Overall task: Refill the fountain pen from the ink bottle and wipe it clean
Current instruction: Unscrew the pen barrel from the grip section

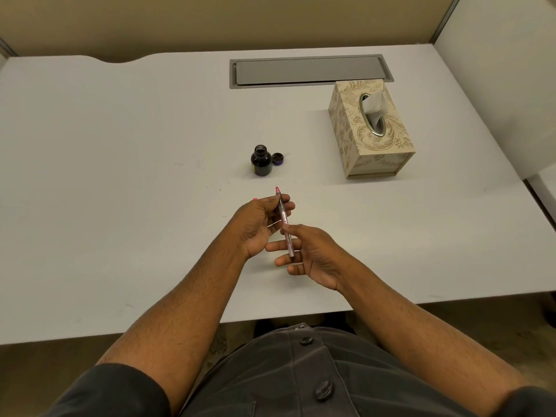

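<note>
Both hands hold a slim fountain pen [284, 219] with a pink, see-through body over the middle of the white desk [120, 176]. Its nib points away from me. My left hand [261, 221] grips the front part near the nib. My right hand [310, 251] pinches the rear part between thumb and fingers. A little beyond the nib stands the small dark ink bottle [261, 161], uncapped. Its purple cap [278, 159] lies upside down, right beside it. A patterned beige tissue box [370, 130] with a white tissue sticking out stands at the right rear.
A grey metal cable hatch [307, 72] is set into the desk behind the tissue box. Beige partition walls close off the back and the right side. The desk's front edge runs just before my lap.
</note>
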A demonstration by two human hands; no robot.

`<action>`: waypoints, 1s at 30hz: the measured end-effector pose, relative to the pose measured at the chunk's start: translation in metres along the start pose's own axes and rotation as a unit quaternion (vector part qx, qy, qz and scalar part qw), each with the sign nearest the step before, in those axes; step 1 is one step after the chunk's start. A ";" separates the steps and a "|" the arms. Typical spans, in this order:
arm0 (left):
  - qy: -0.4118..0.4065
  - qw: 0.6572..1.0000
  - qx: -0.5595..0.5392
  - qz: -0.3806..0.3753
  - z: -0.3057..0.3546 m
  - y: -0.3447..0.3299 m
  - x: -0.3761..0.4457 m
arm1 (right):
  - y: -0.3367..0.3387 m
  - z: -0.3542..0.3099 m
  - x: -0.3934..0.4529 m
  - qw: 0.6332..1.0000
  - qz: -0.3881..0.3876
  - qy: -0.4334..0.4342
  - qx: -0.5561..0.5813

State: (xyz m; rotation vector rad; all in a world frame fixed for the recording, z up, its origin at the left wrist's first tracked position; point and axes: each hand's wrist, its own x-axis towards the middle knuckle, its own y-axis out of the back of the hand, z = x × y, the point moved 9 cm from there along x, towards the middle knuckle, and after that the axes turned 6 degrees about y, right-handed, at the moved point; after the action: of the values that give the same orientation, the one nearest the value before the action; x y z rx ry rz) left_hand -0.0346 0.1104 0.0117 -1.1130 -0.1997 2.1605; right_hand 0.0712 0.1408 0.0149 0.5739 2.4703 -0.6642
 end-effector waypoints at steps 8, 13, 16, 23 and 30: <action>-0.001 1.000 -0.001 0.001 0.002 -0.002 -0.001 | 0.003 -0.006 -0.002 0.999 0.009 0.022 -0.025; 0.000 1.000 0.006 0.005 0.002 -0.003 -0.001 | 0.001 -0.003 -0.005 1.000 0.013 0.007 0.001; 0.003 1.000 0.007 0.013 0.001 -0.002 0.000 | 0.002 -0.002 -0.006 1.000 0.012 0.005 -0.005; 0.018 0.999 -0.011 0.040 0.015 0.005 0.002 | 0.006 -0.002 -0.006 0.996 0.018 0.030 -0.082; 0.024 0.997 -0.045 0.056 0.032 0.013 0.003 | 0.010 0.007 -0.007 0.993 -0.005 0.014 -0.120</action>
State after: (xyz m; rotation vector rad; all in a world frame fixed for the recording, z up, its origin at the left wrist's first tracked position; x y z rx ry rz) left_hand -0.0668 0.1081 0.0241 -1.2530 -0.2207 2.2399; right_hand 0.0842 0.1433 0.0098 0.4810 2.5324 -0.3561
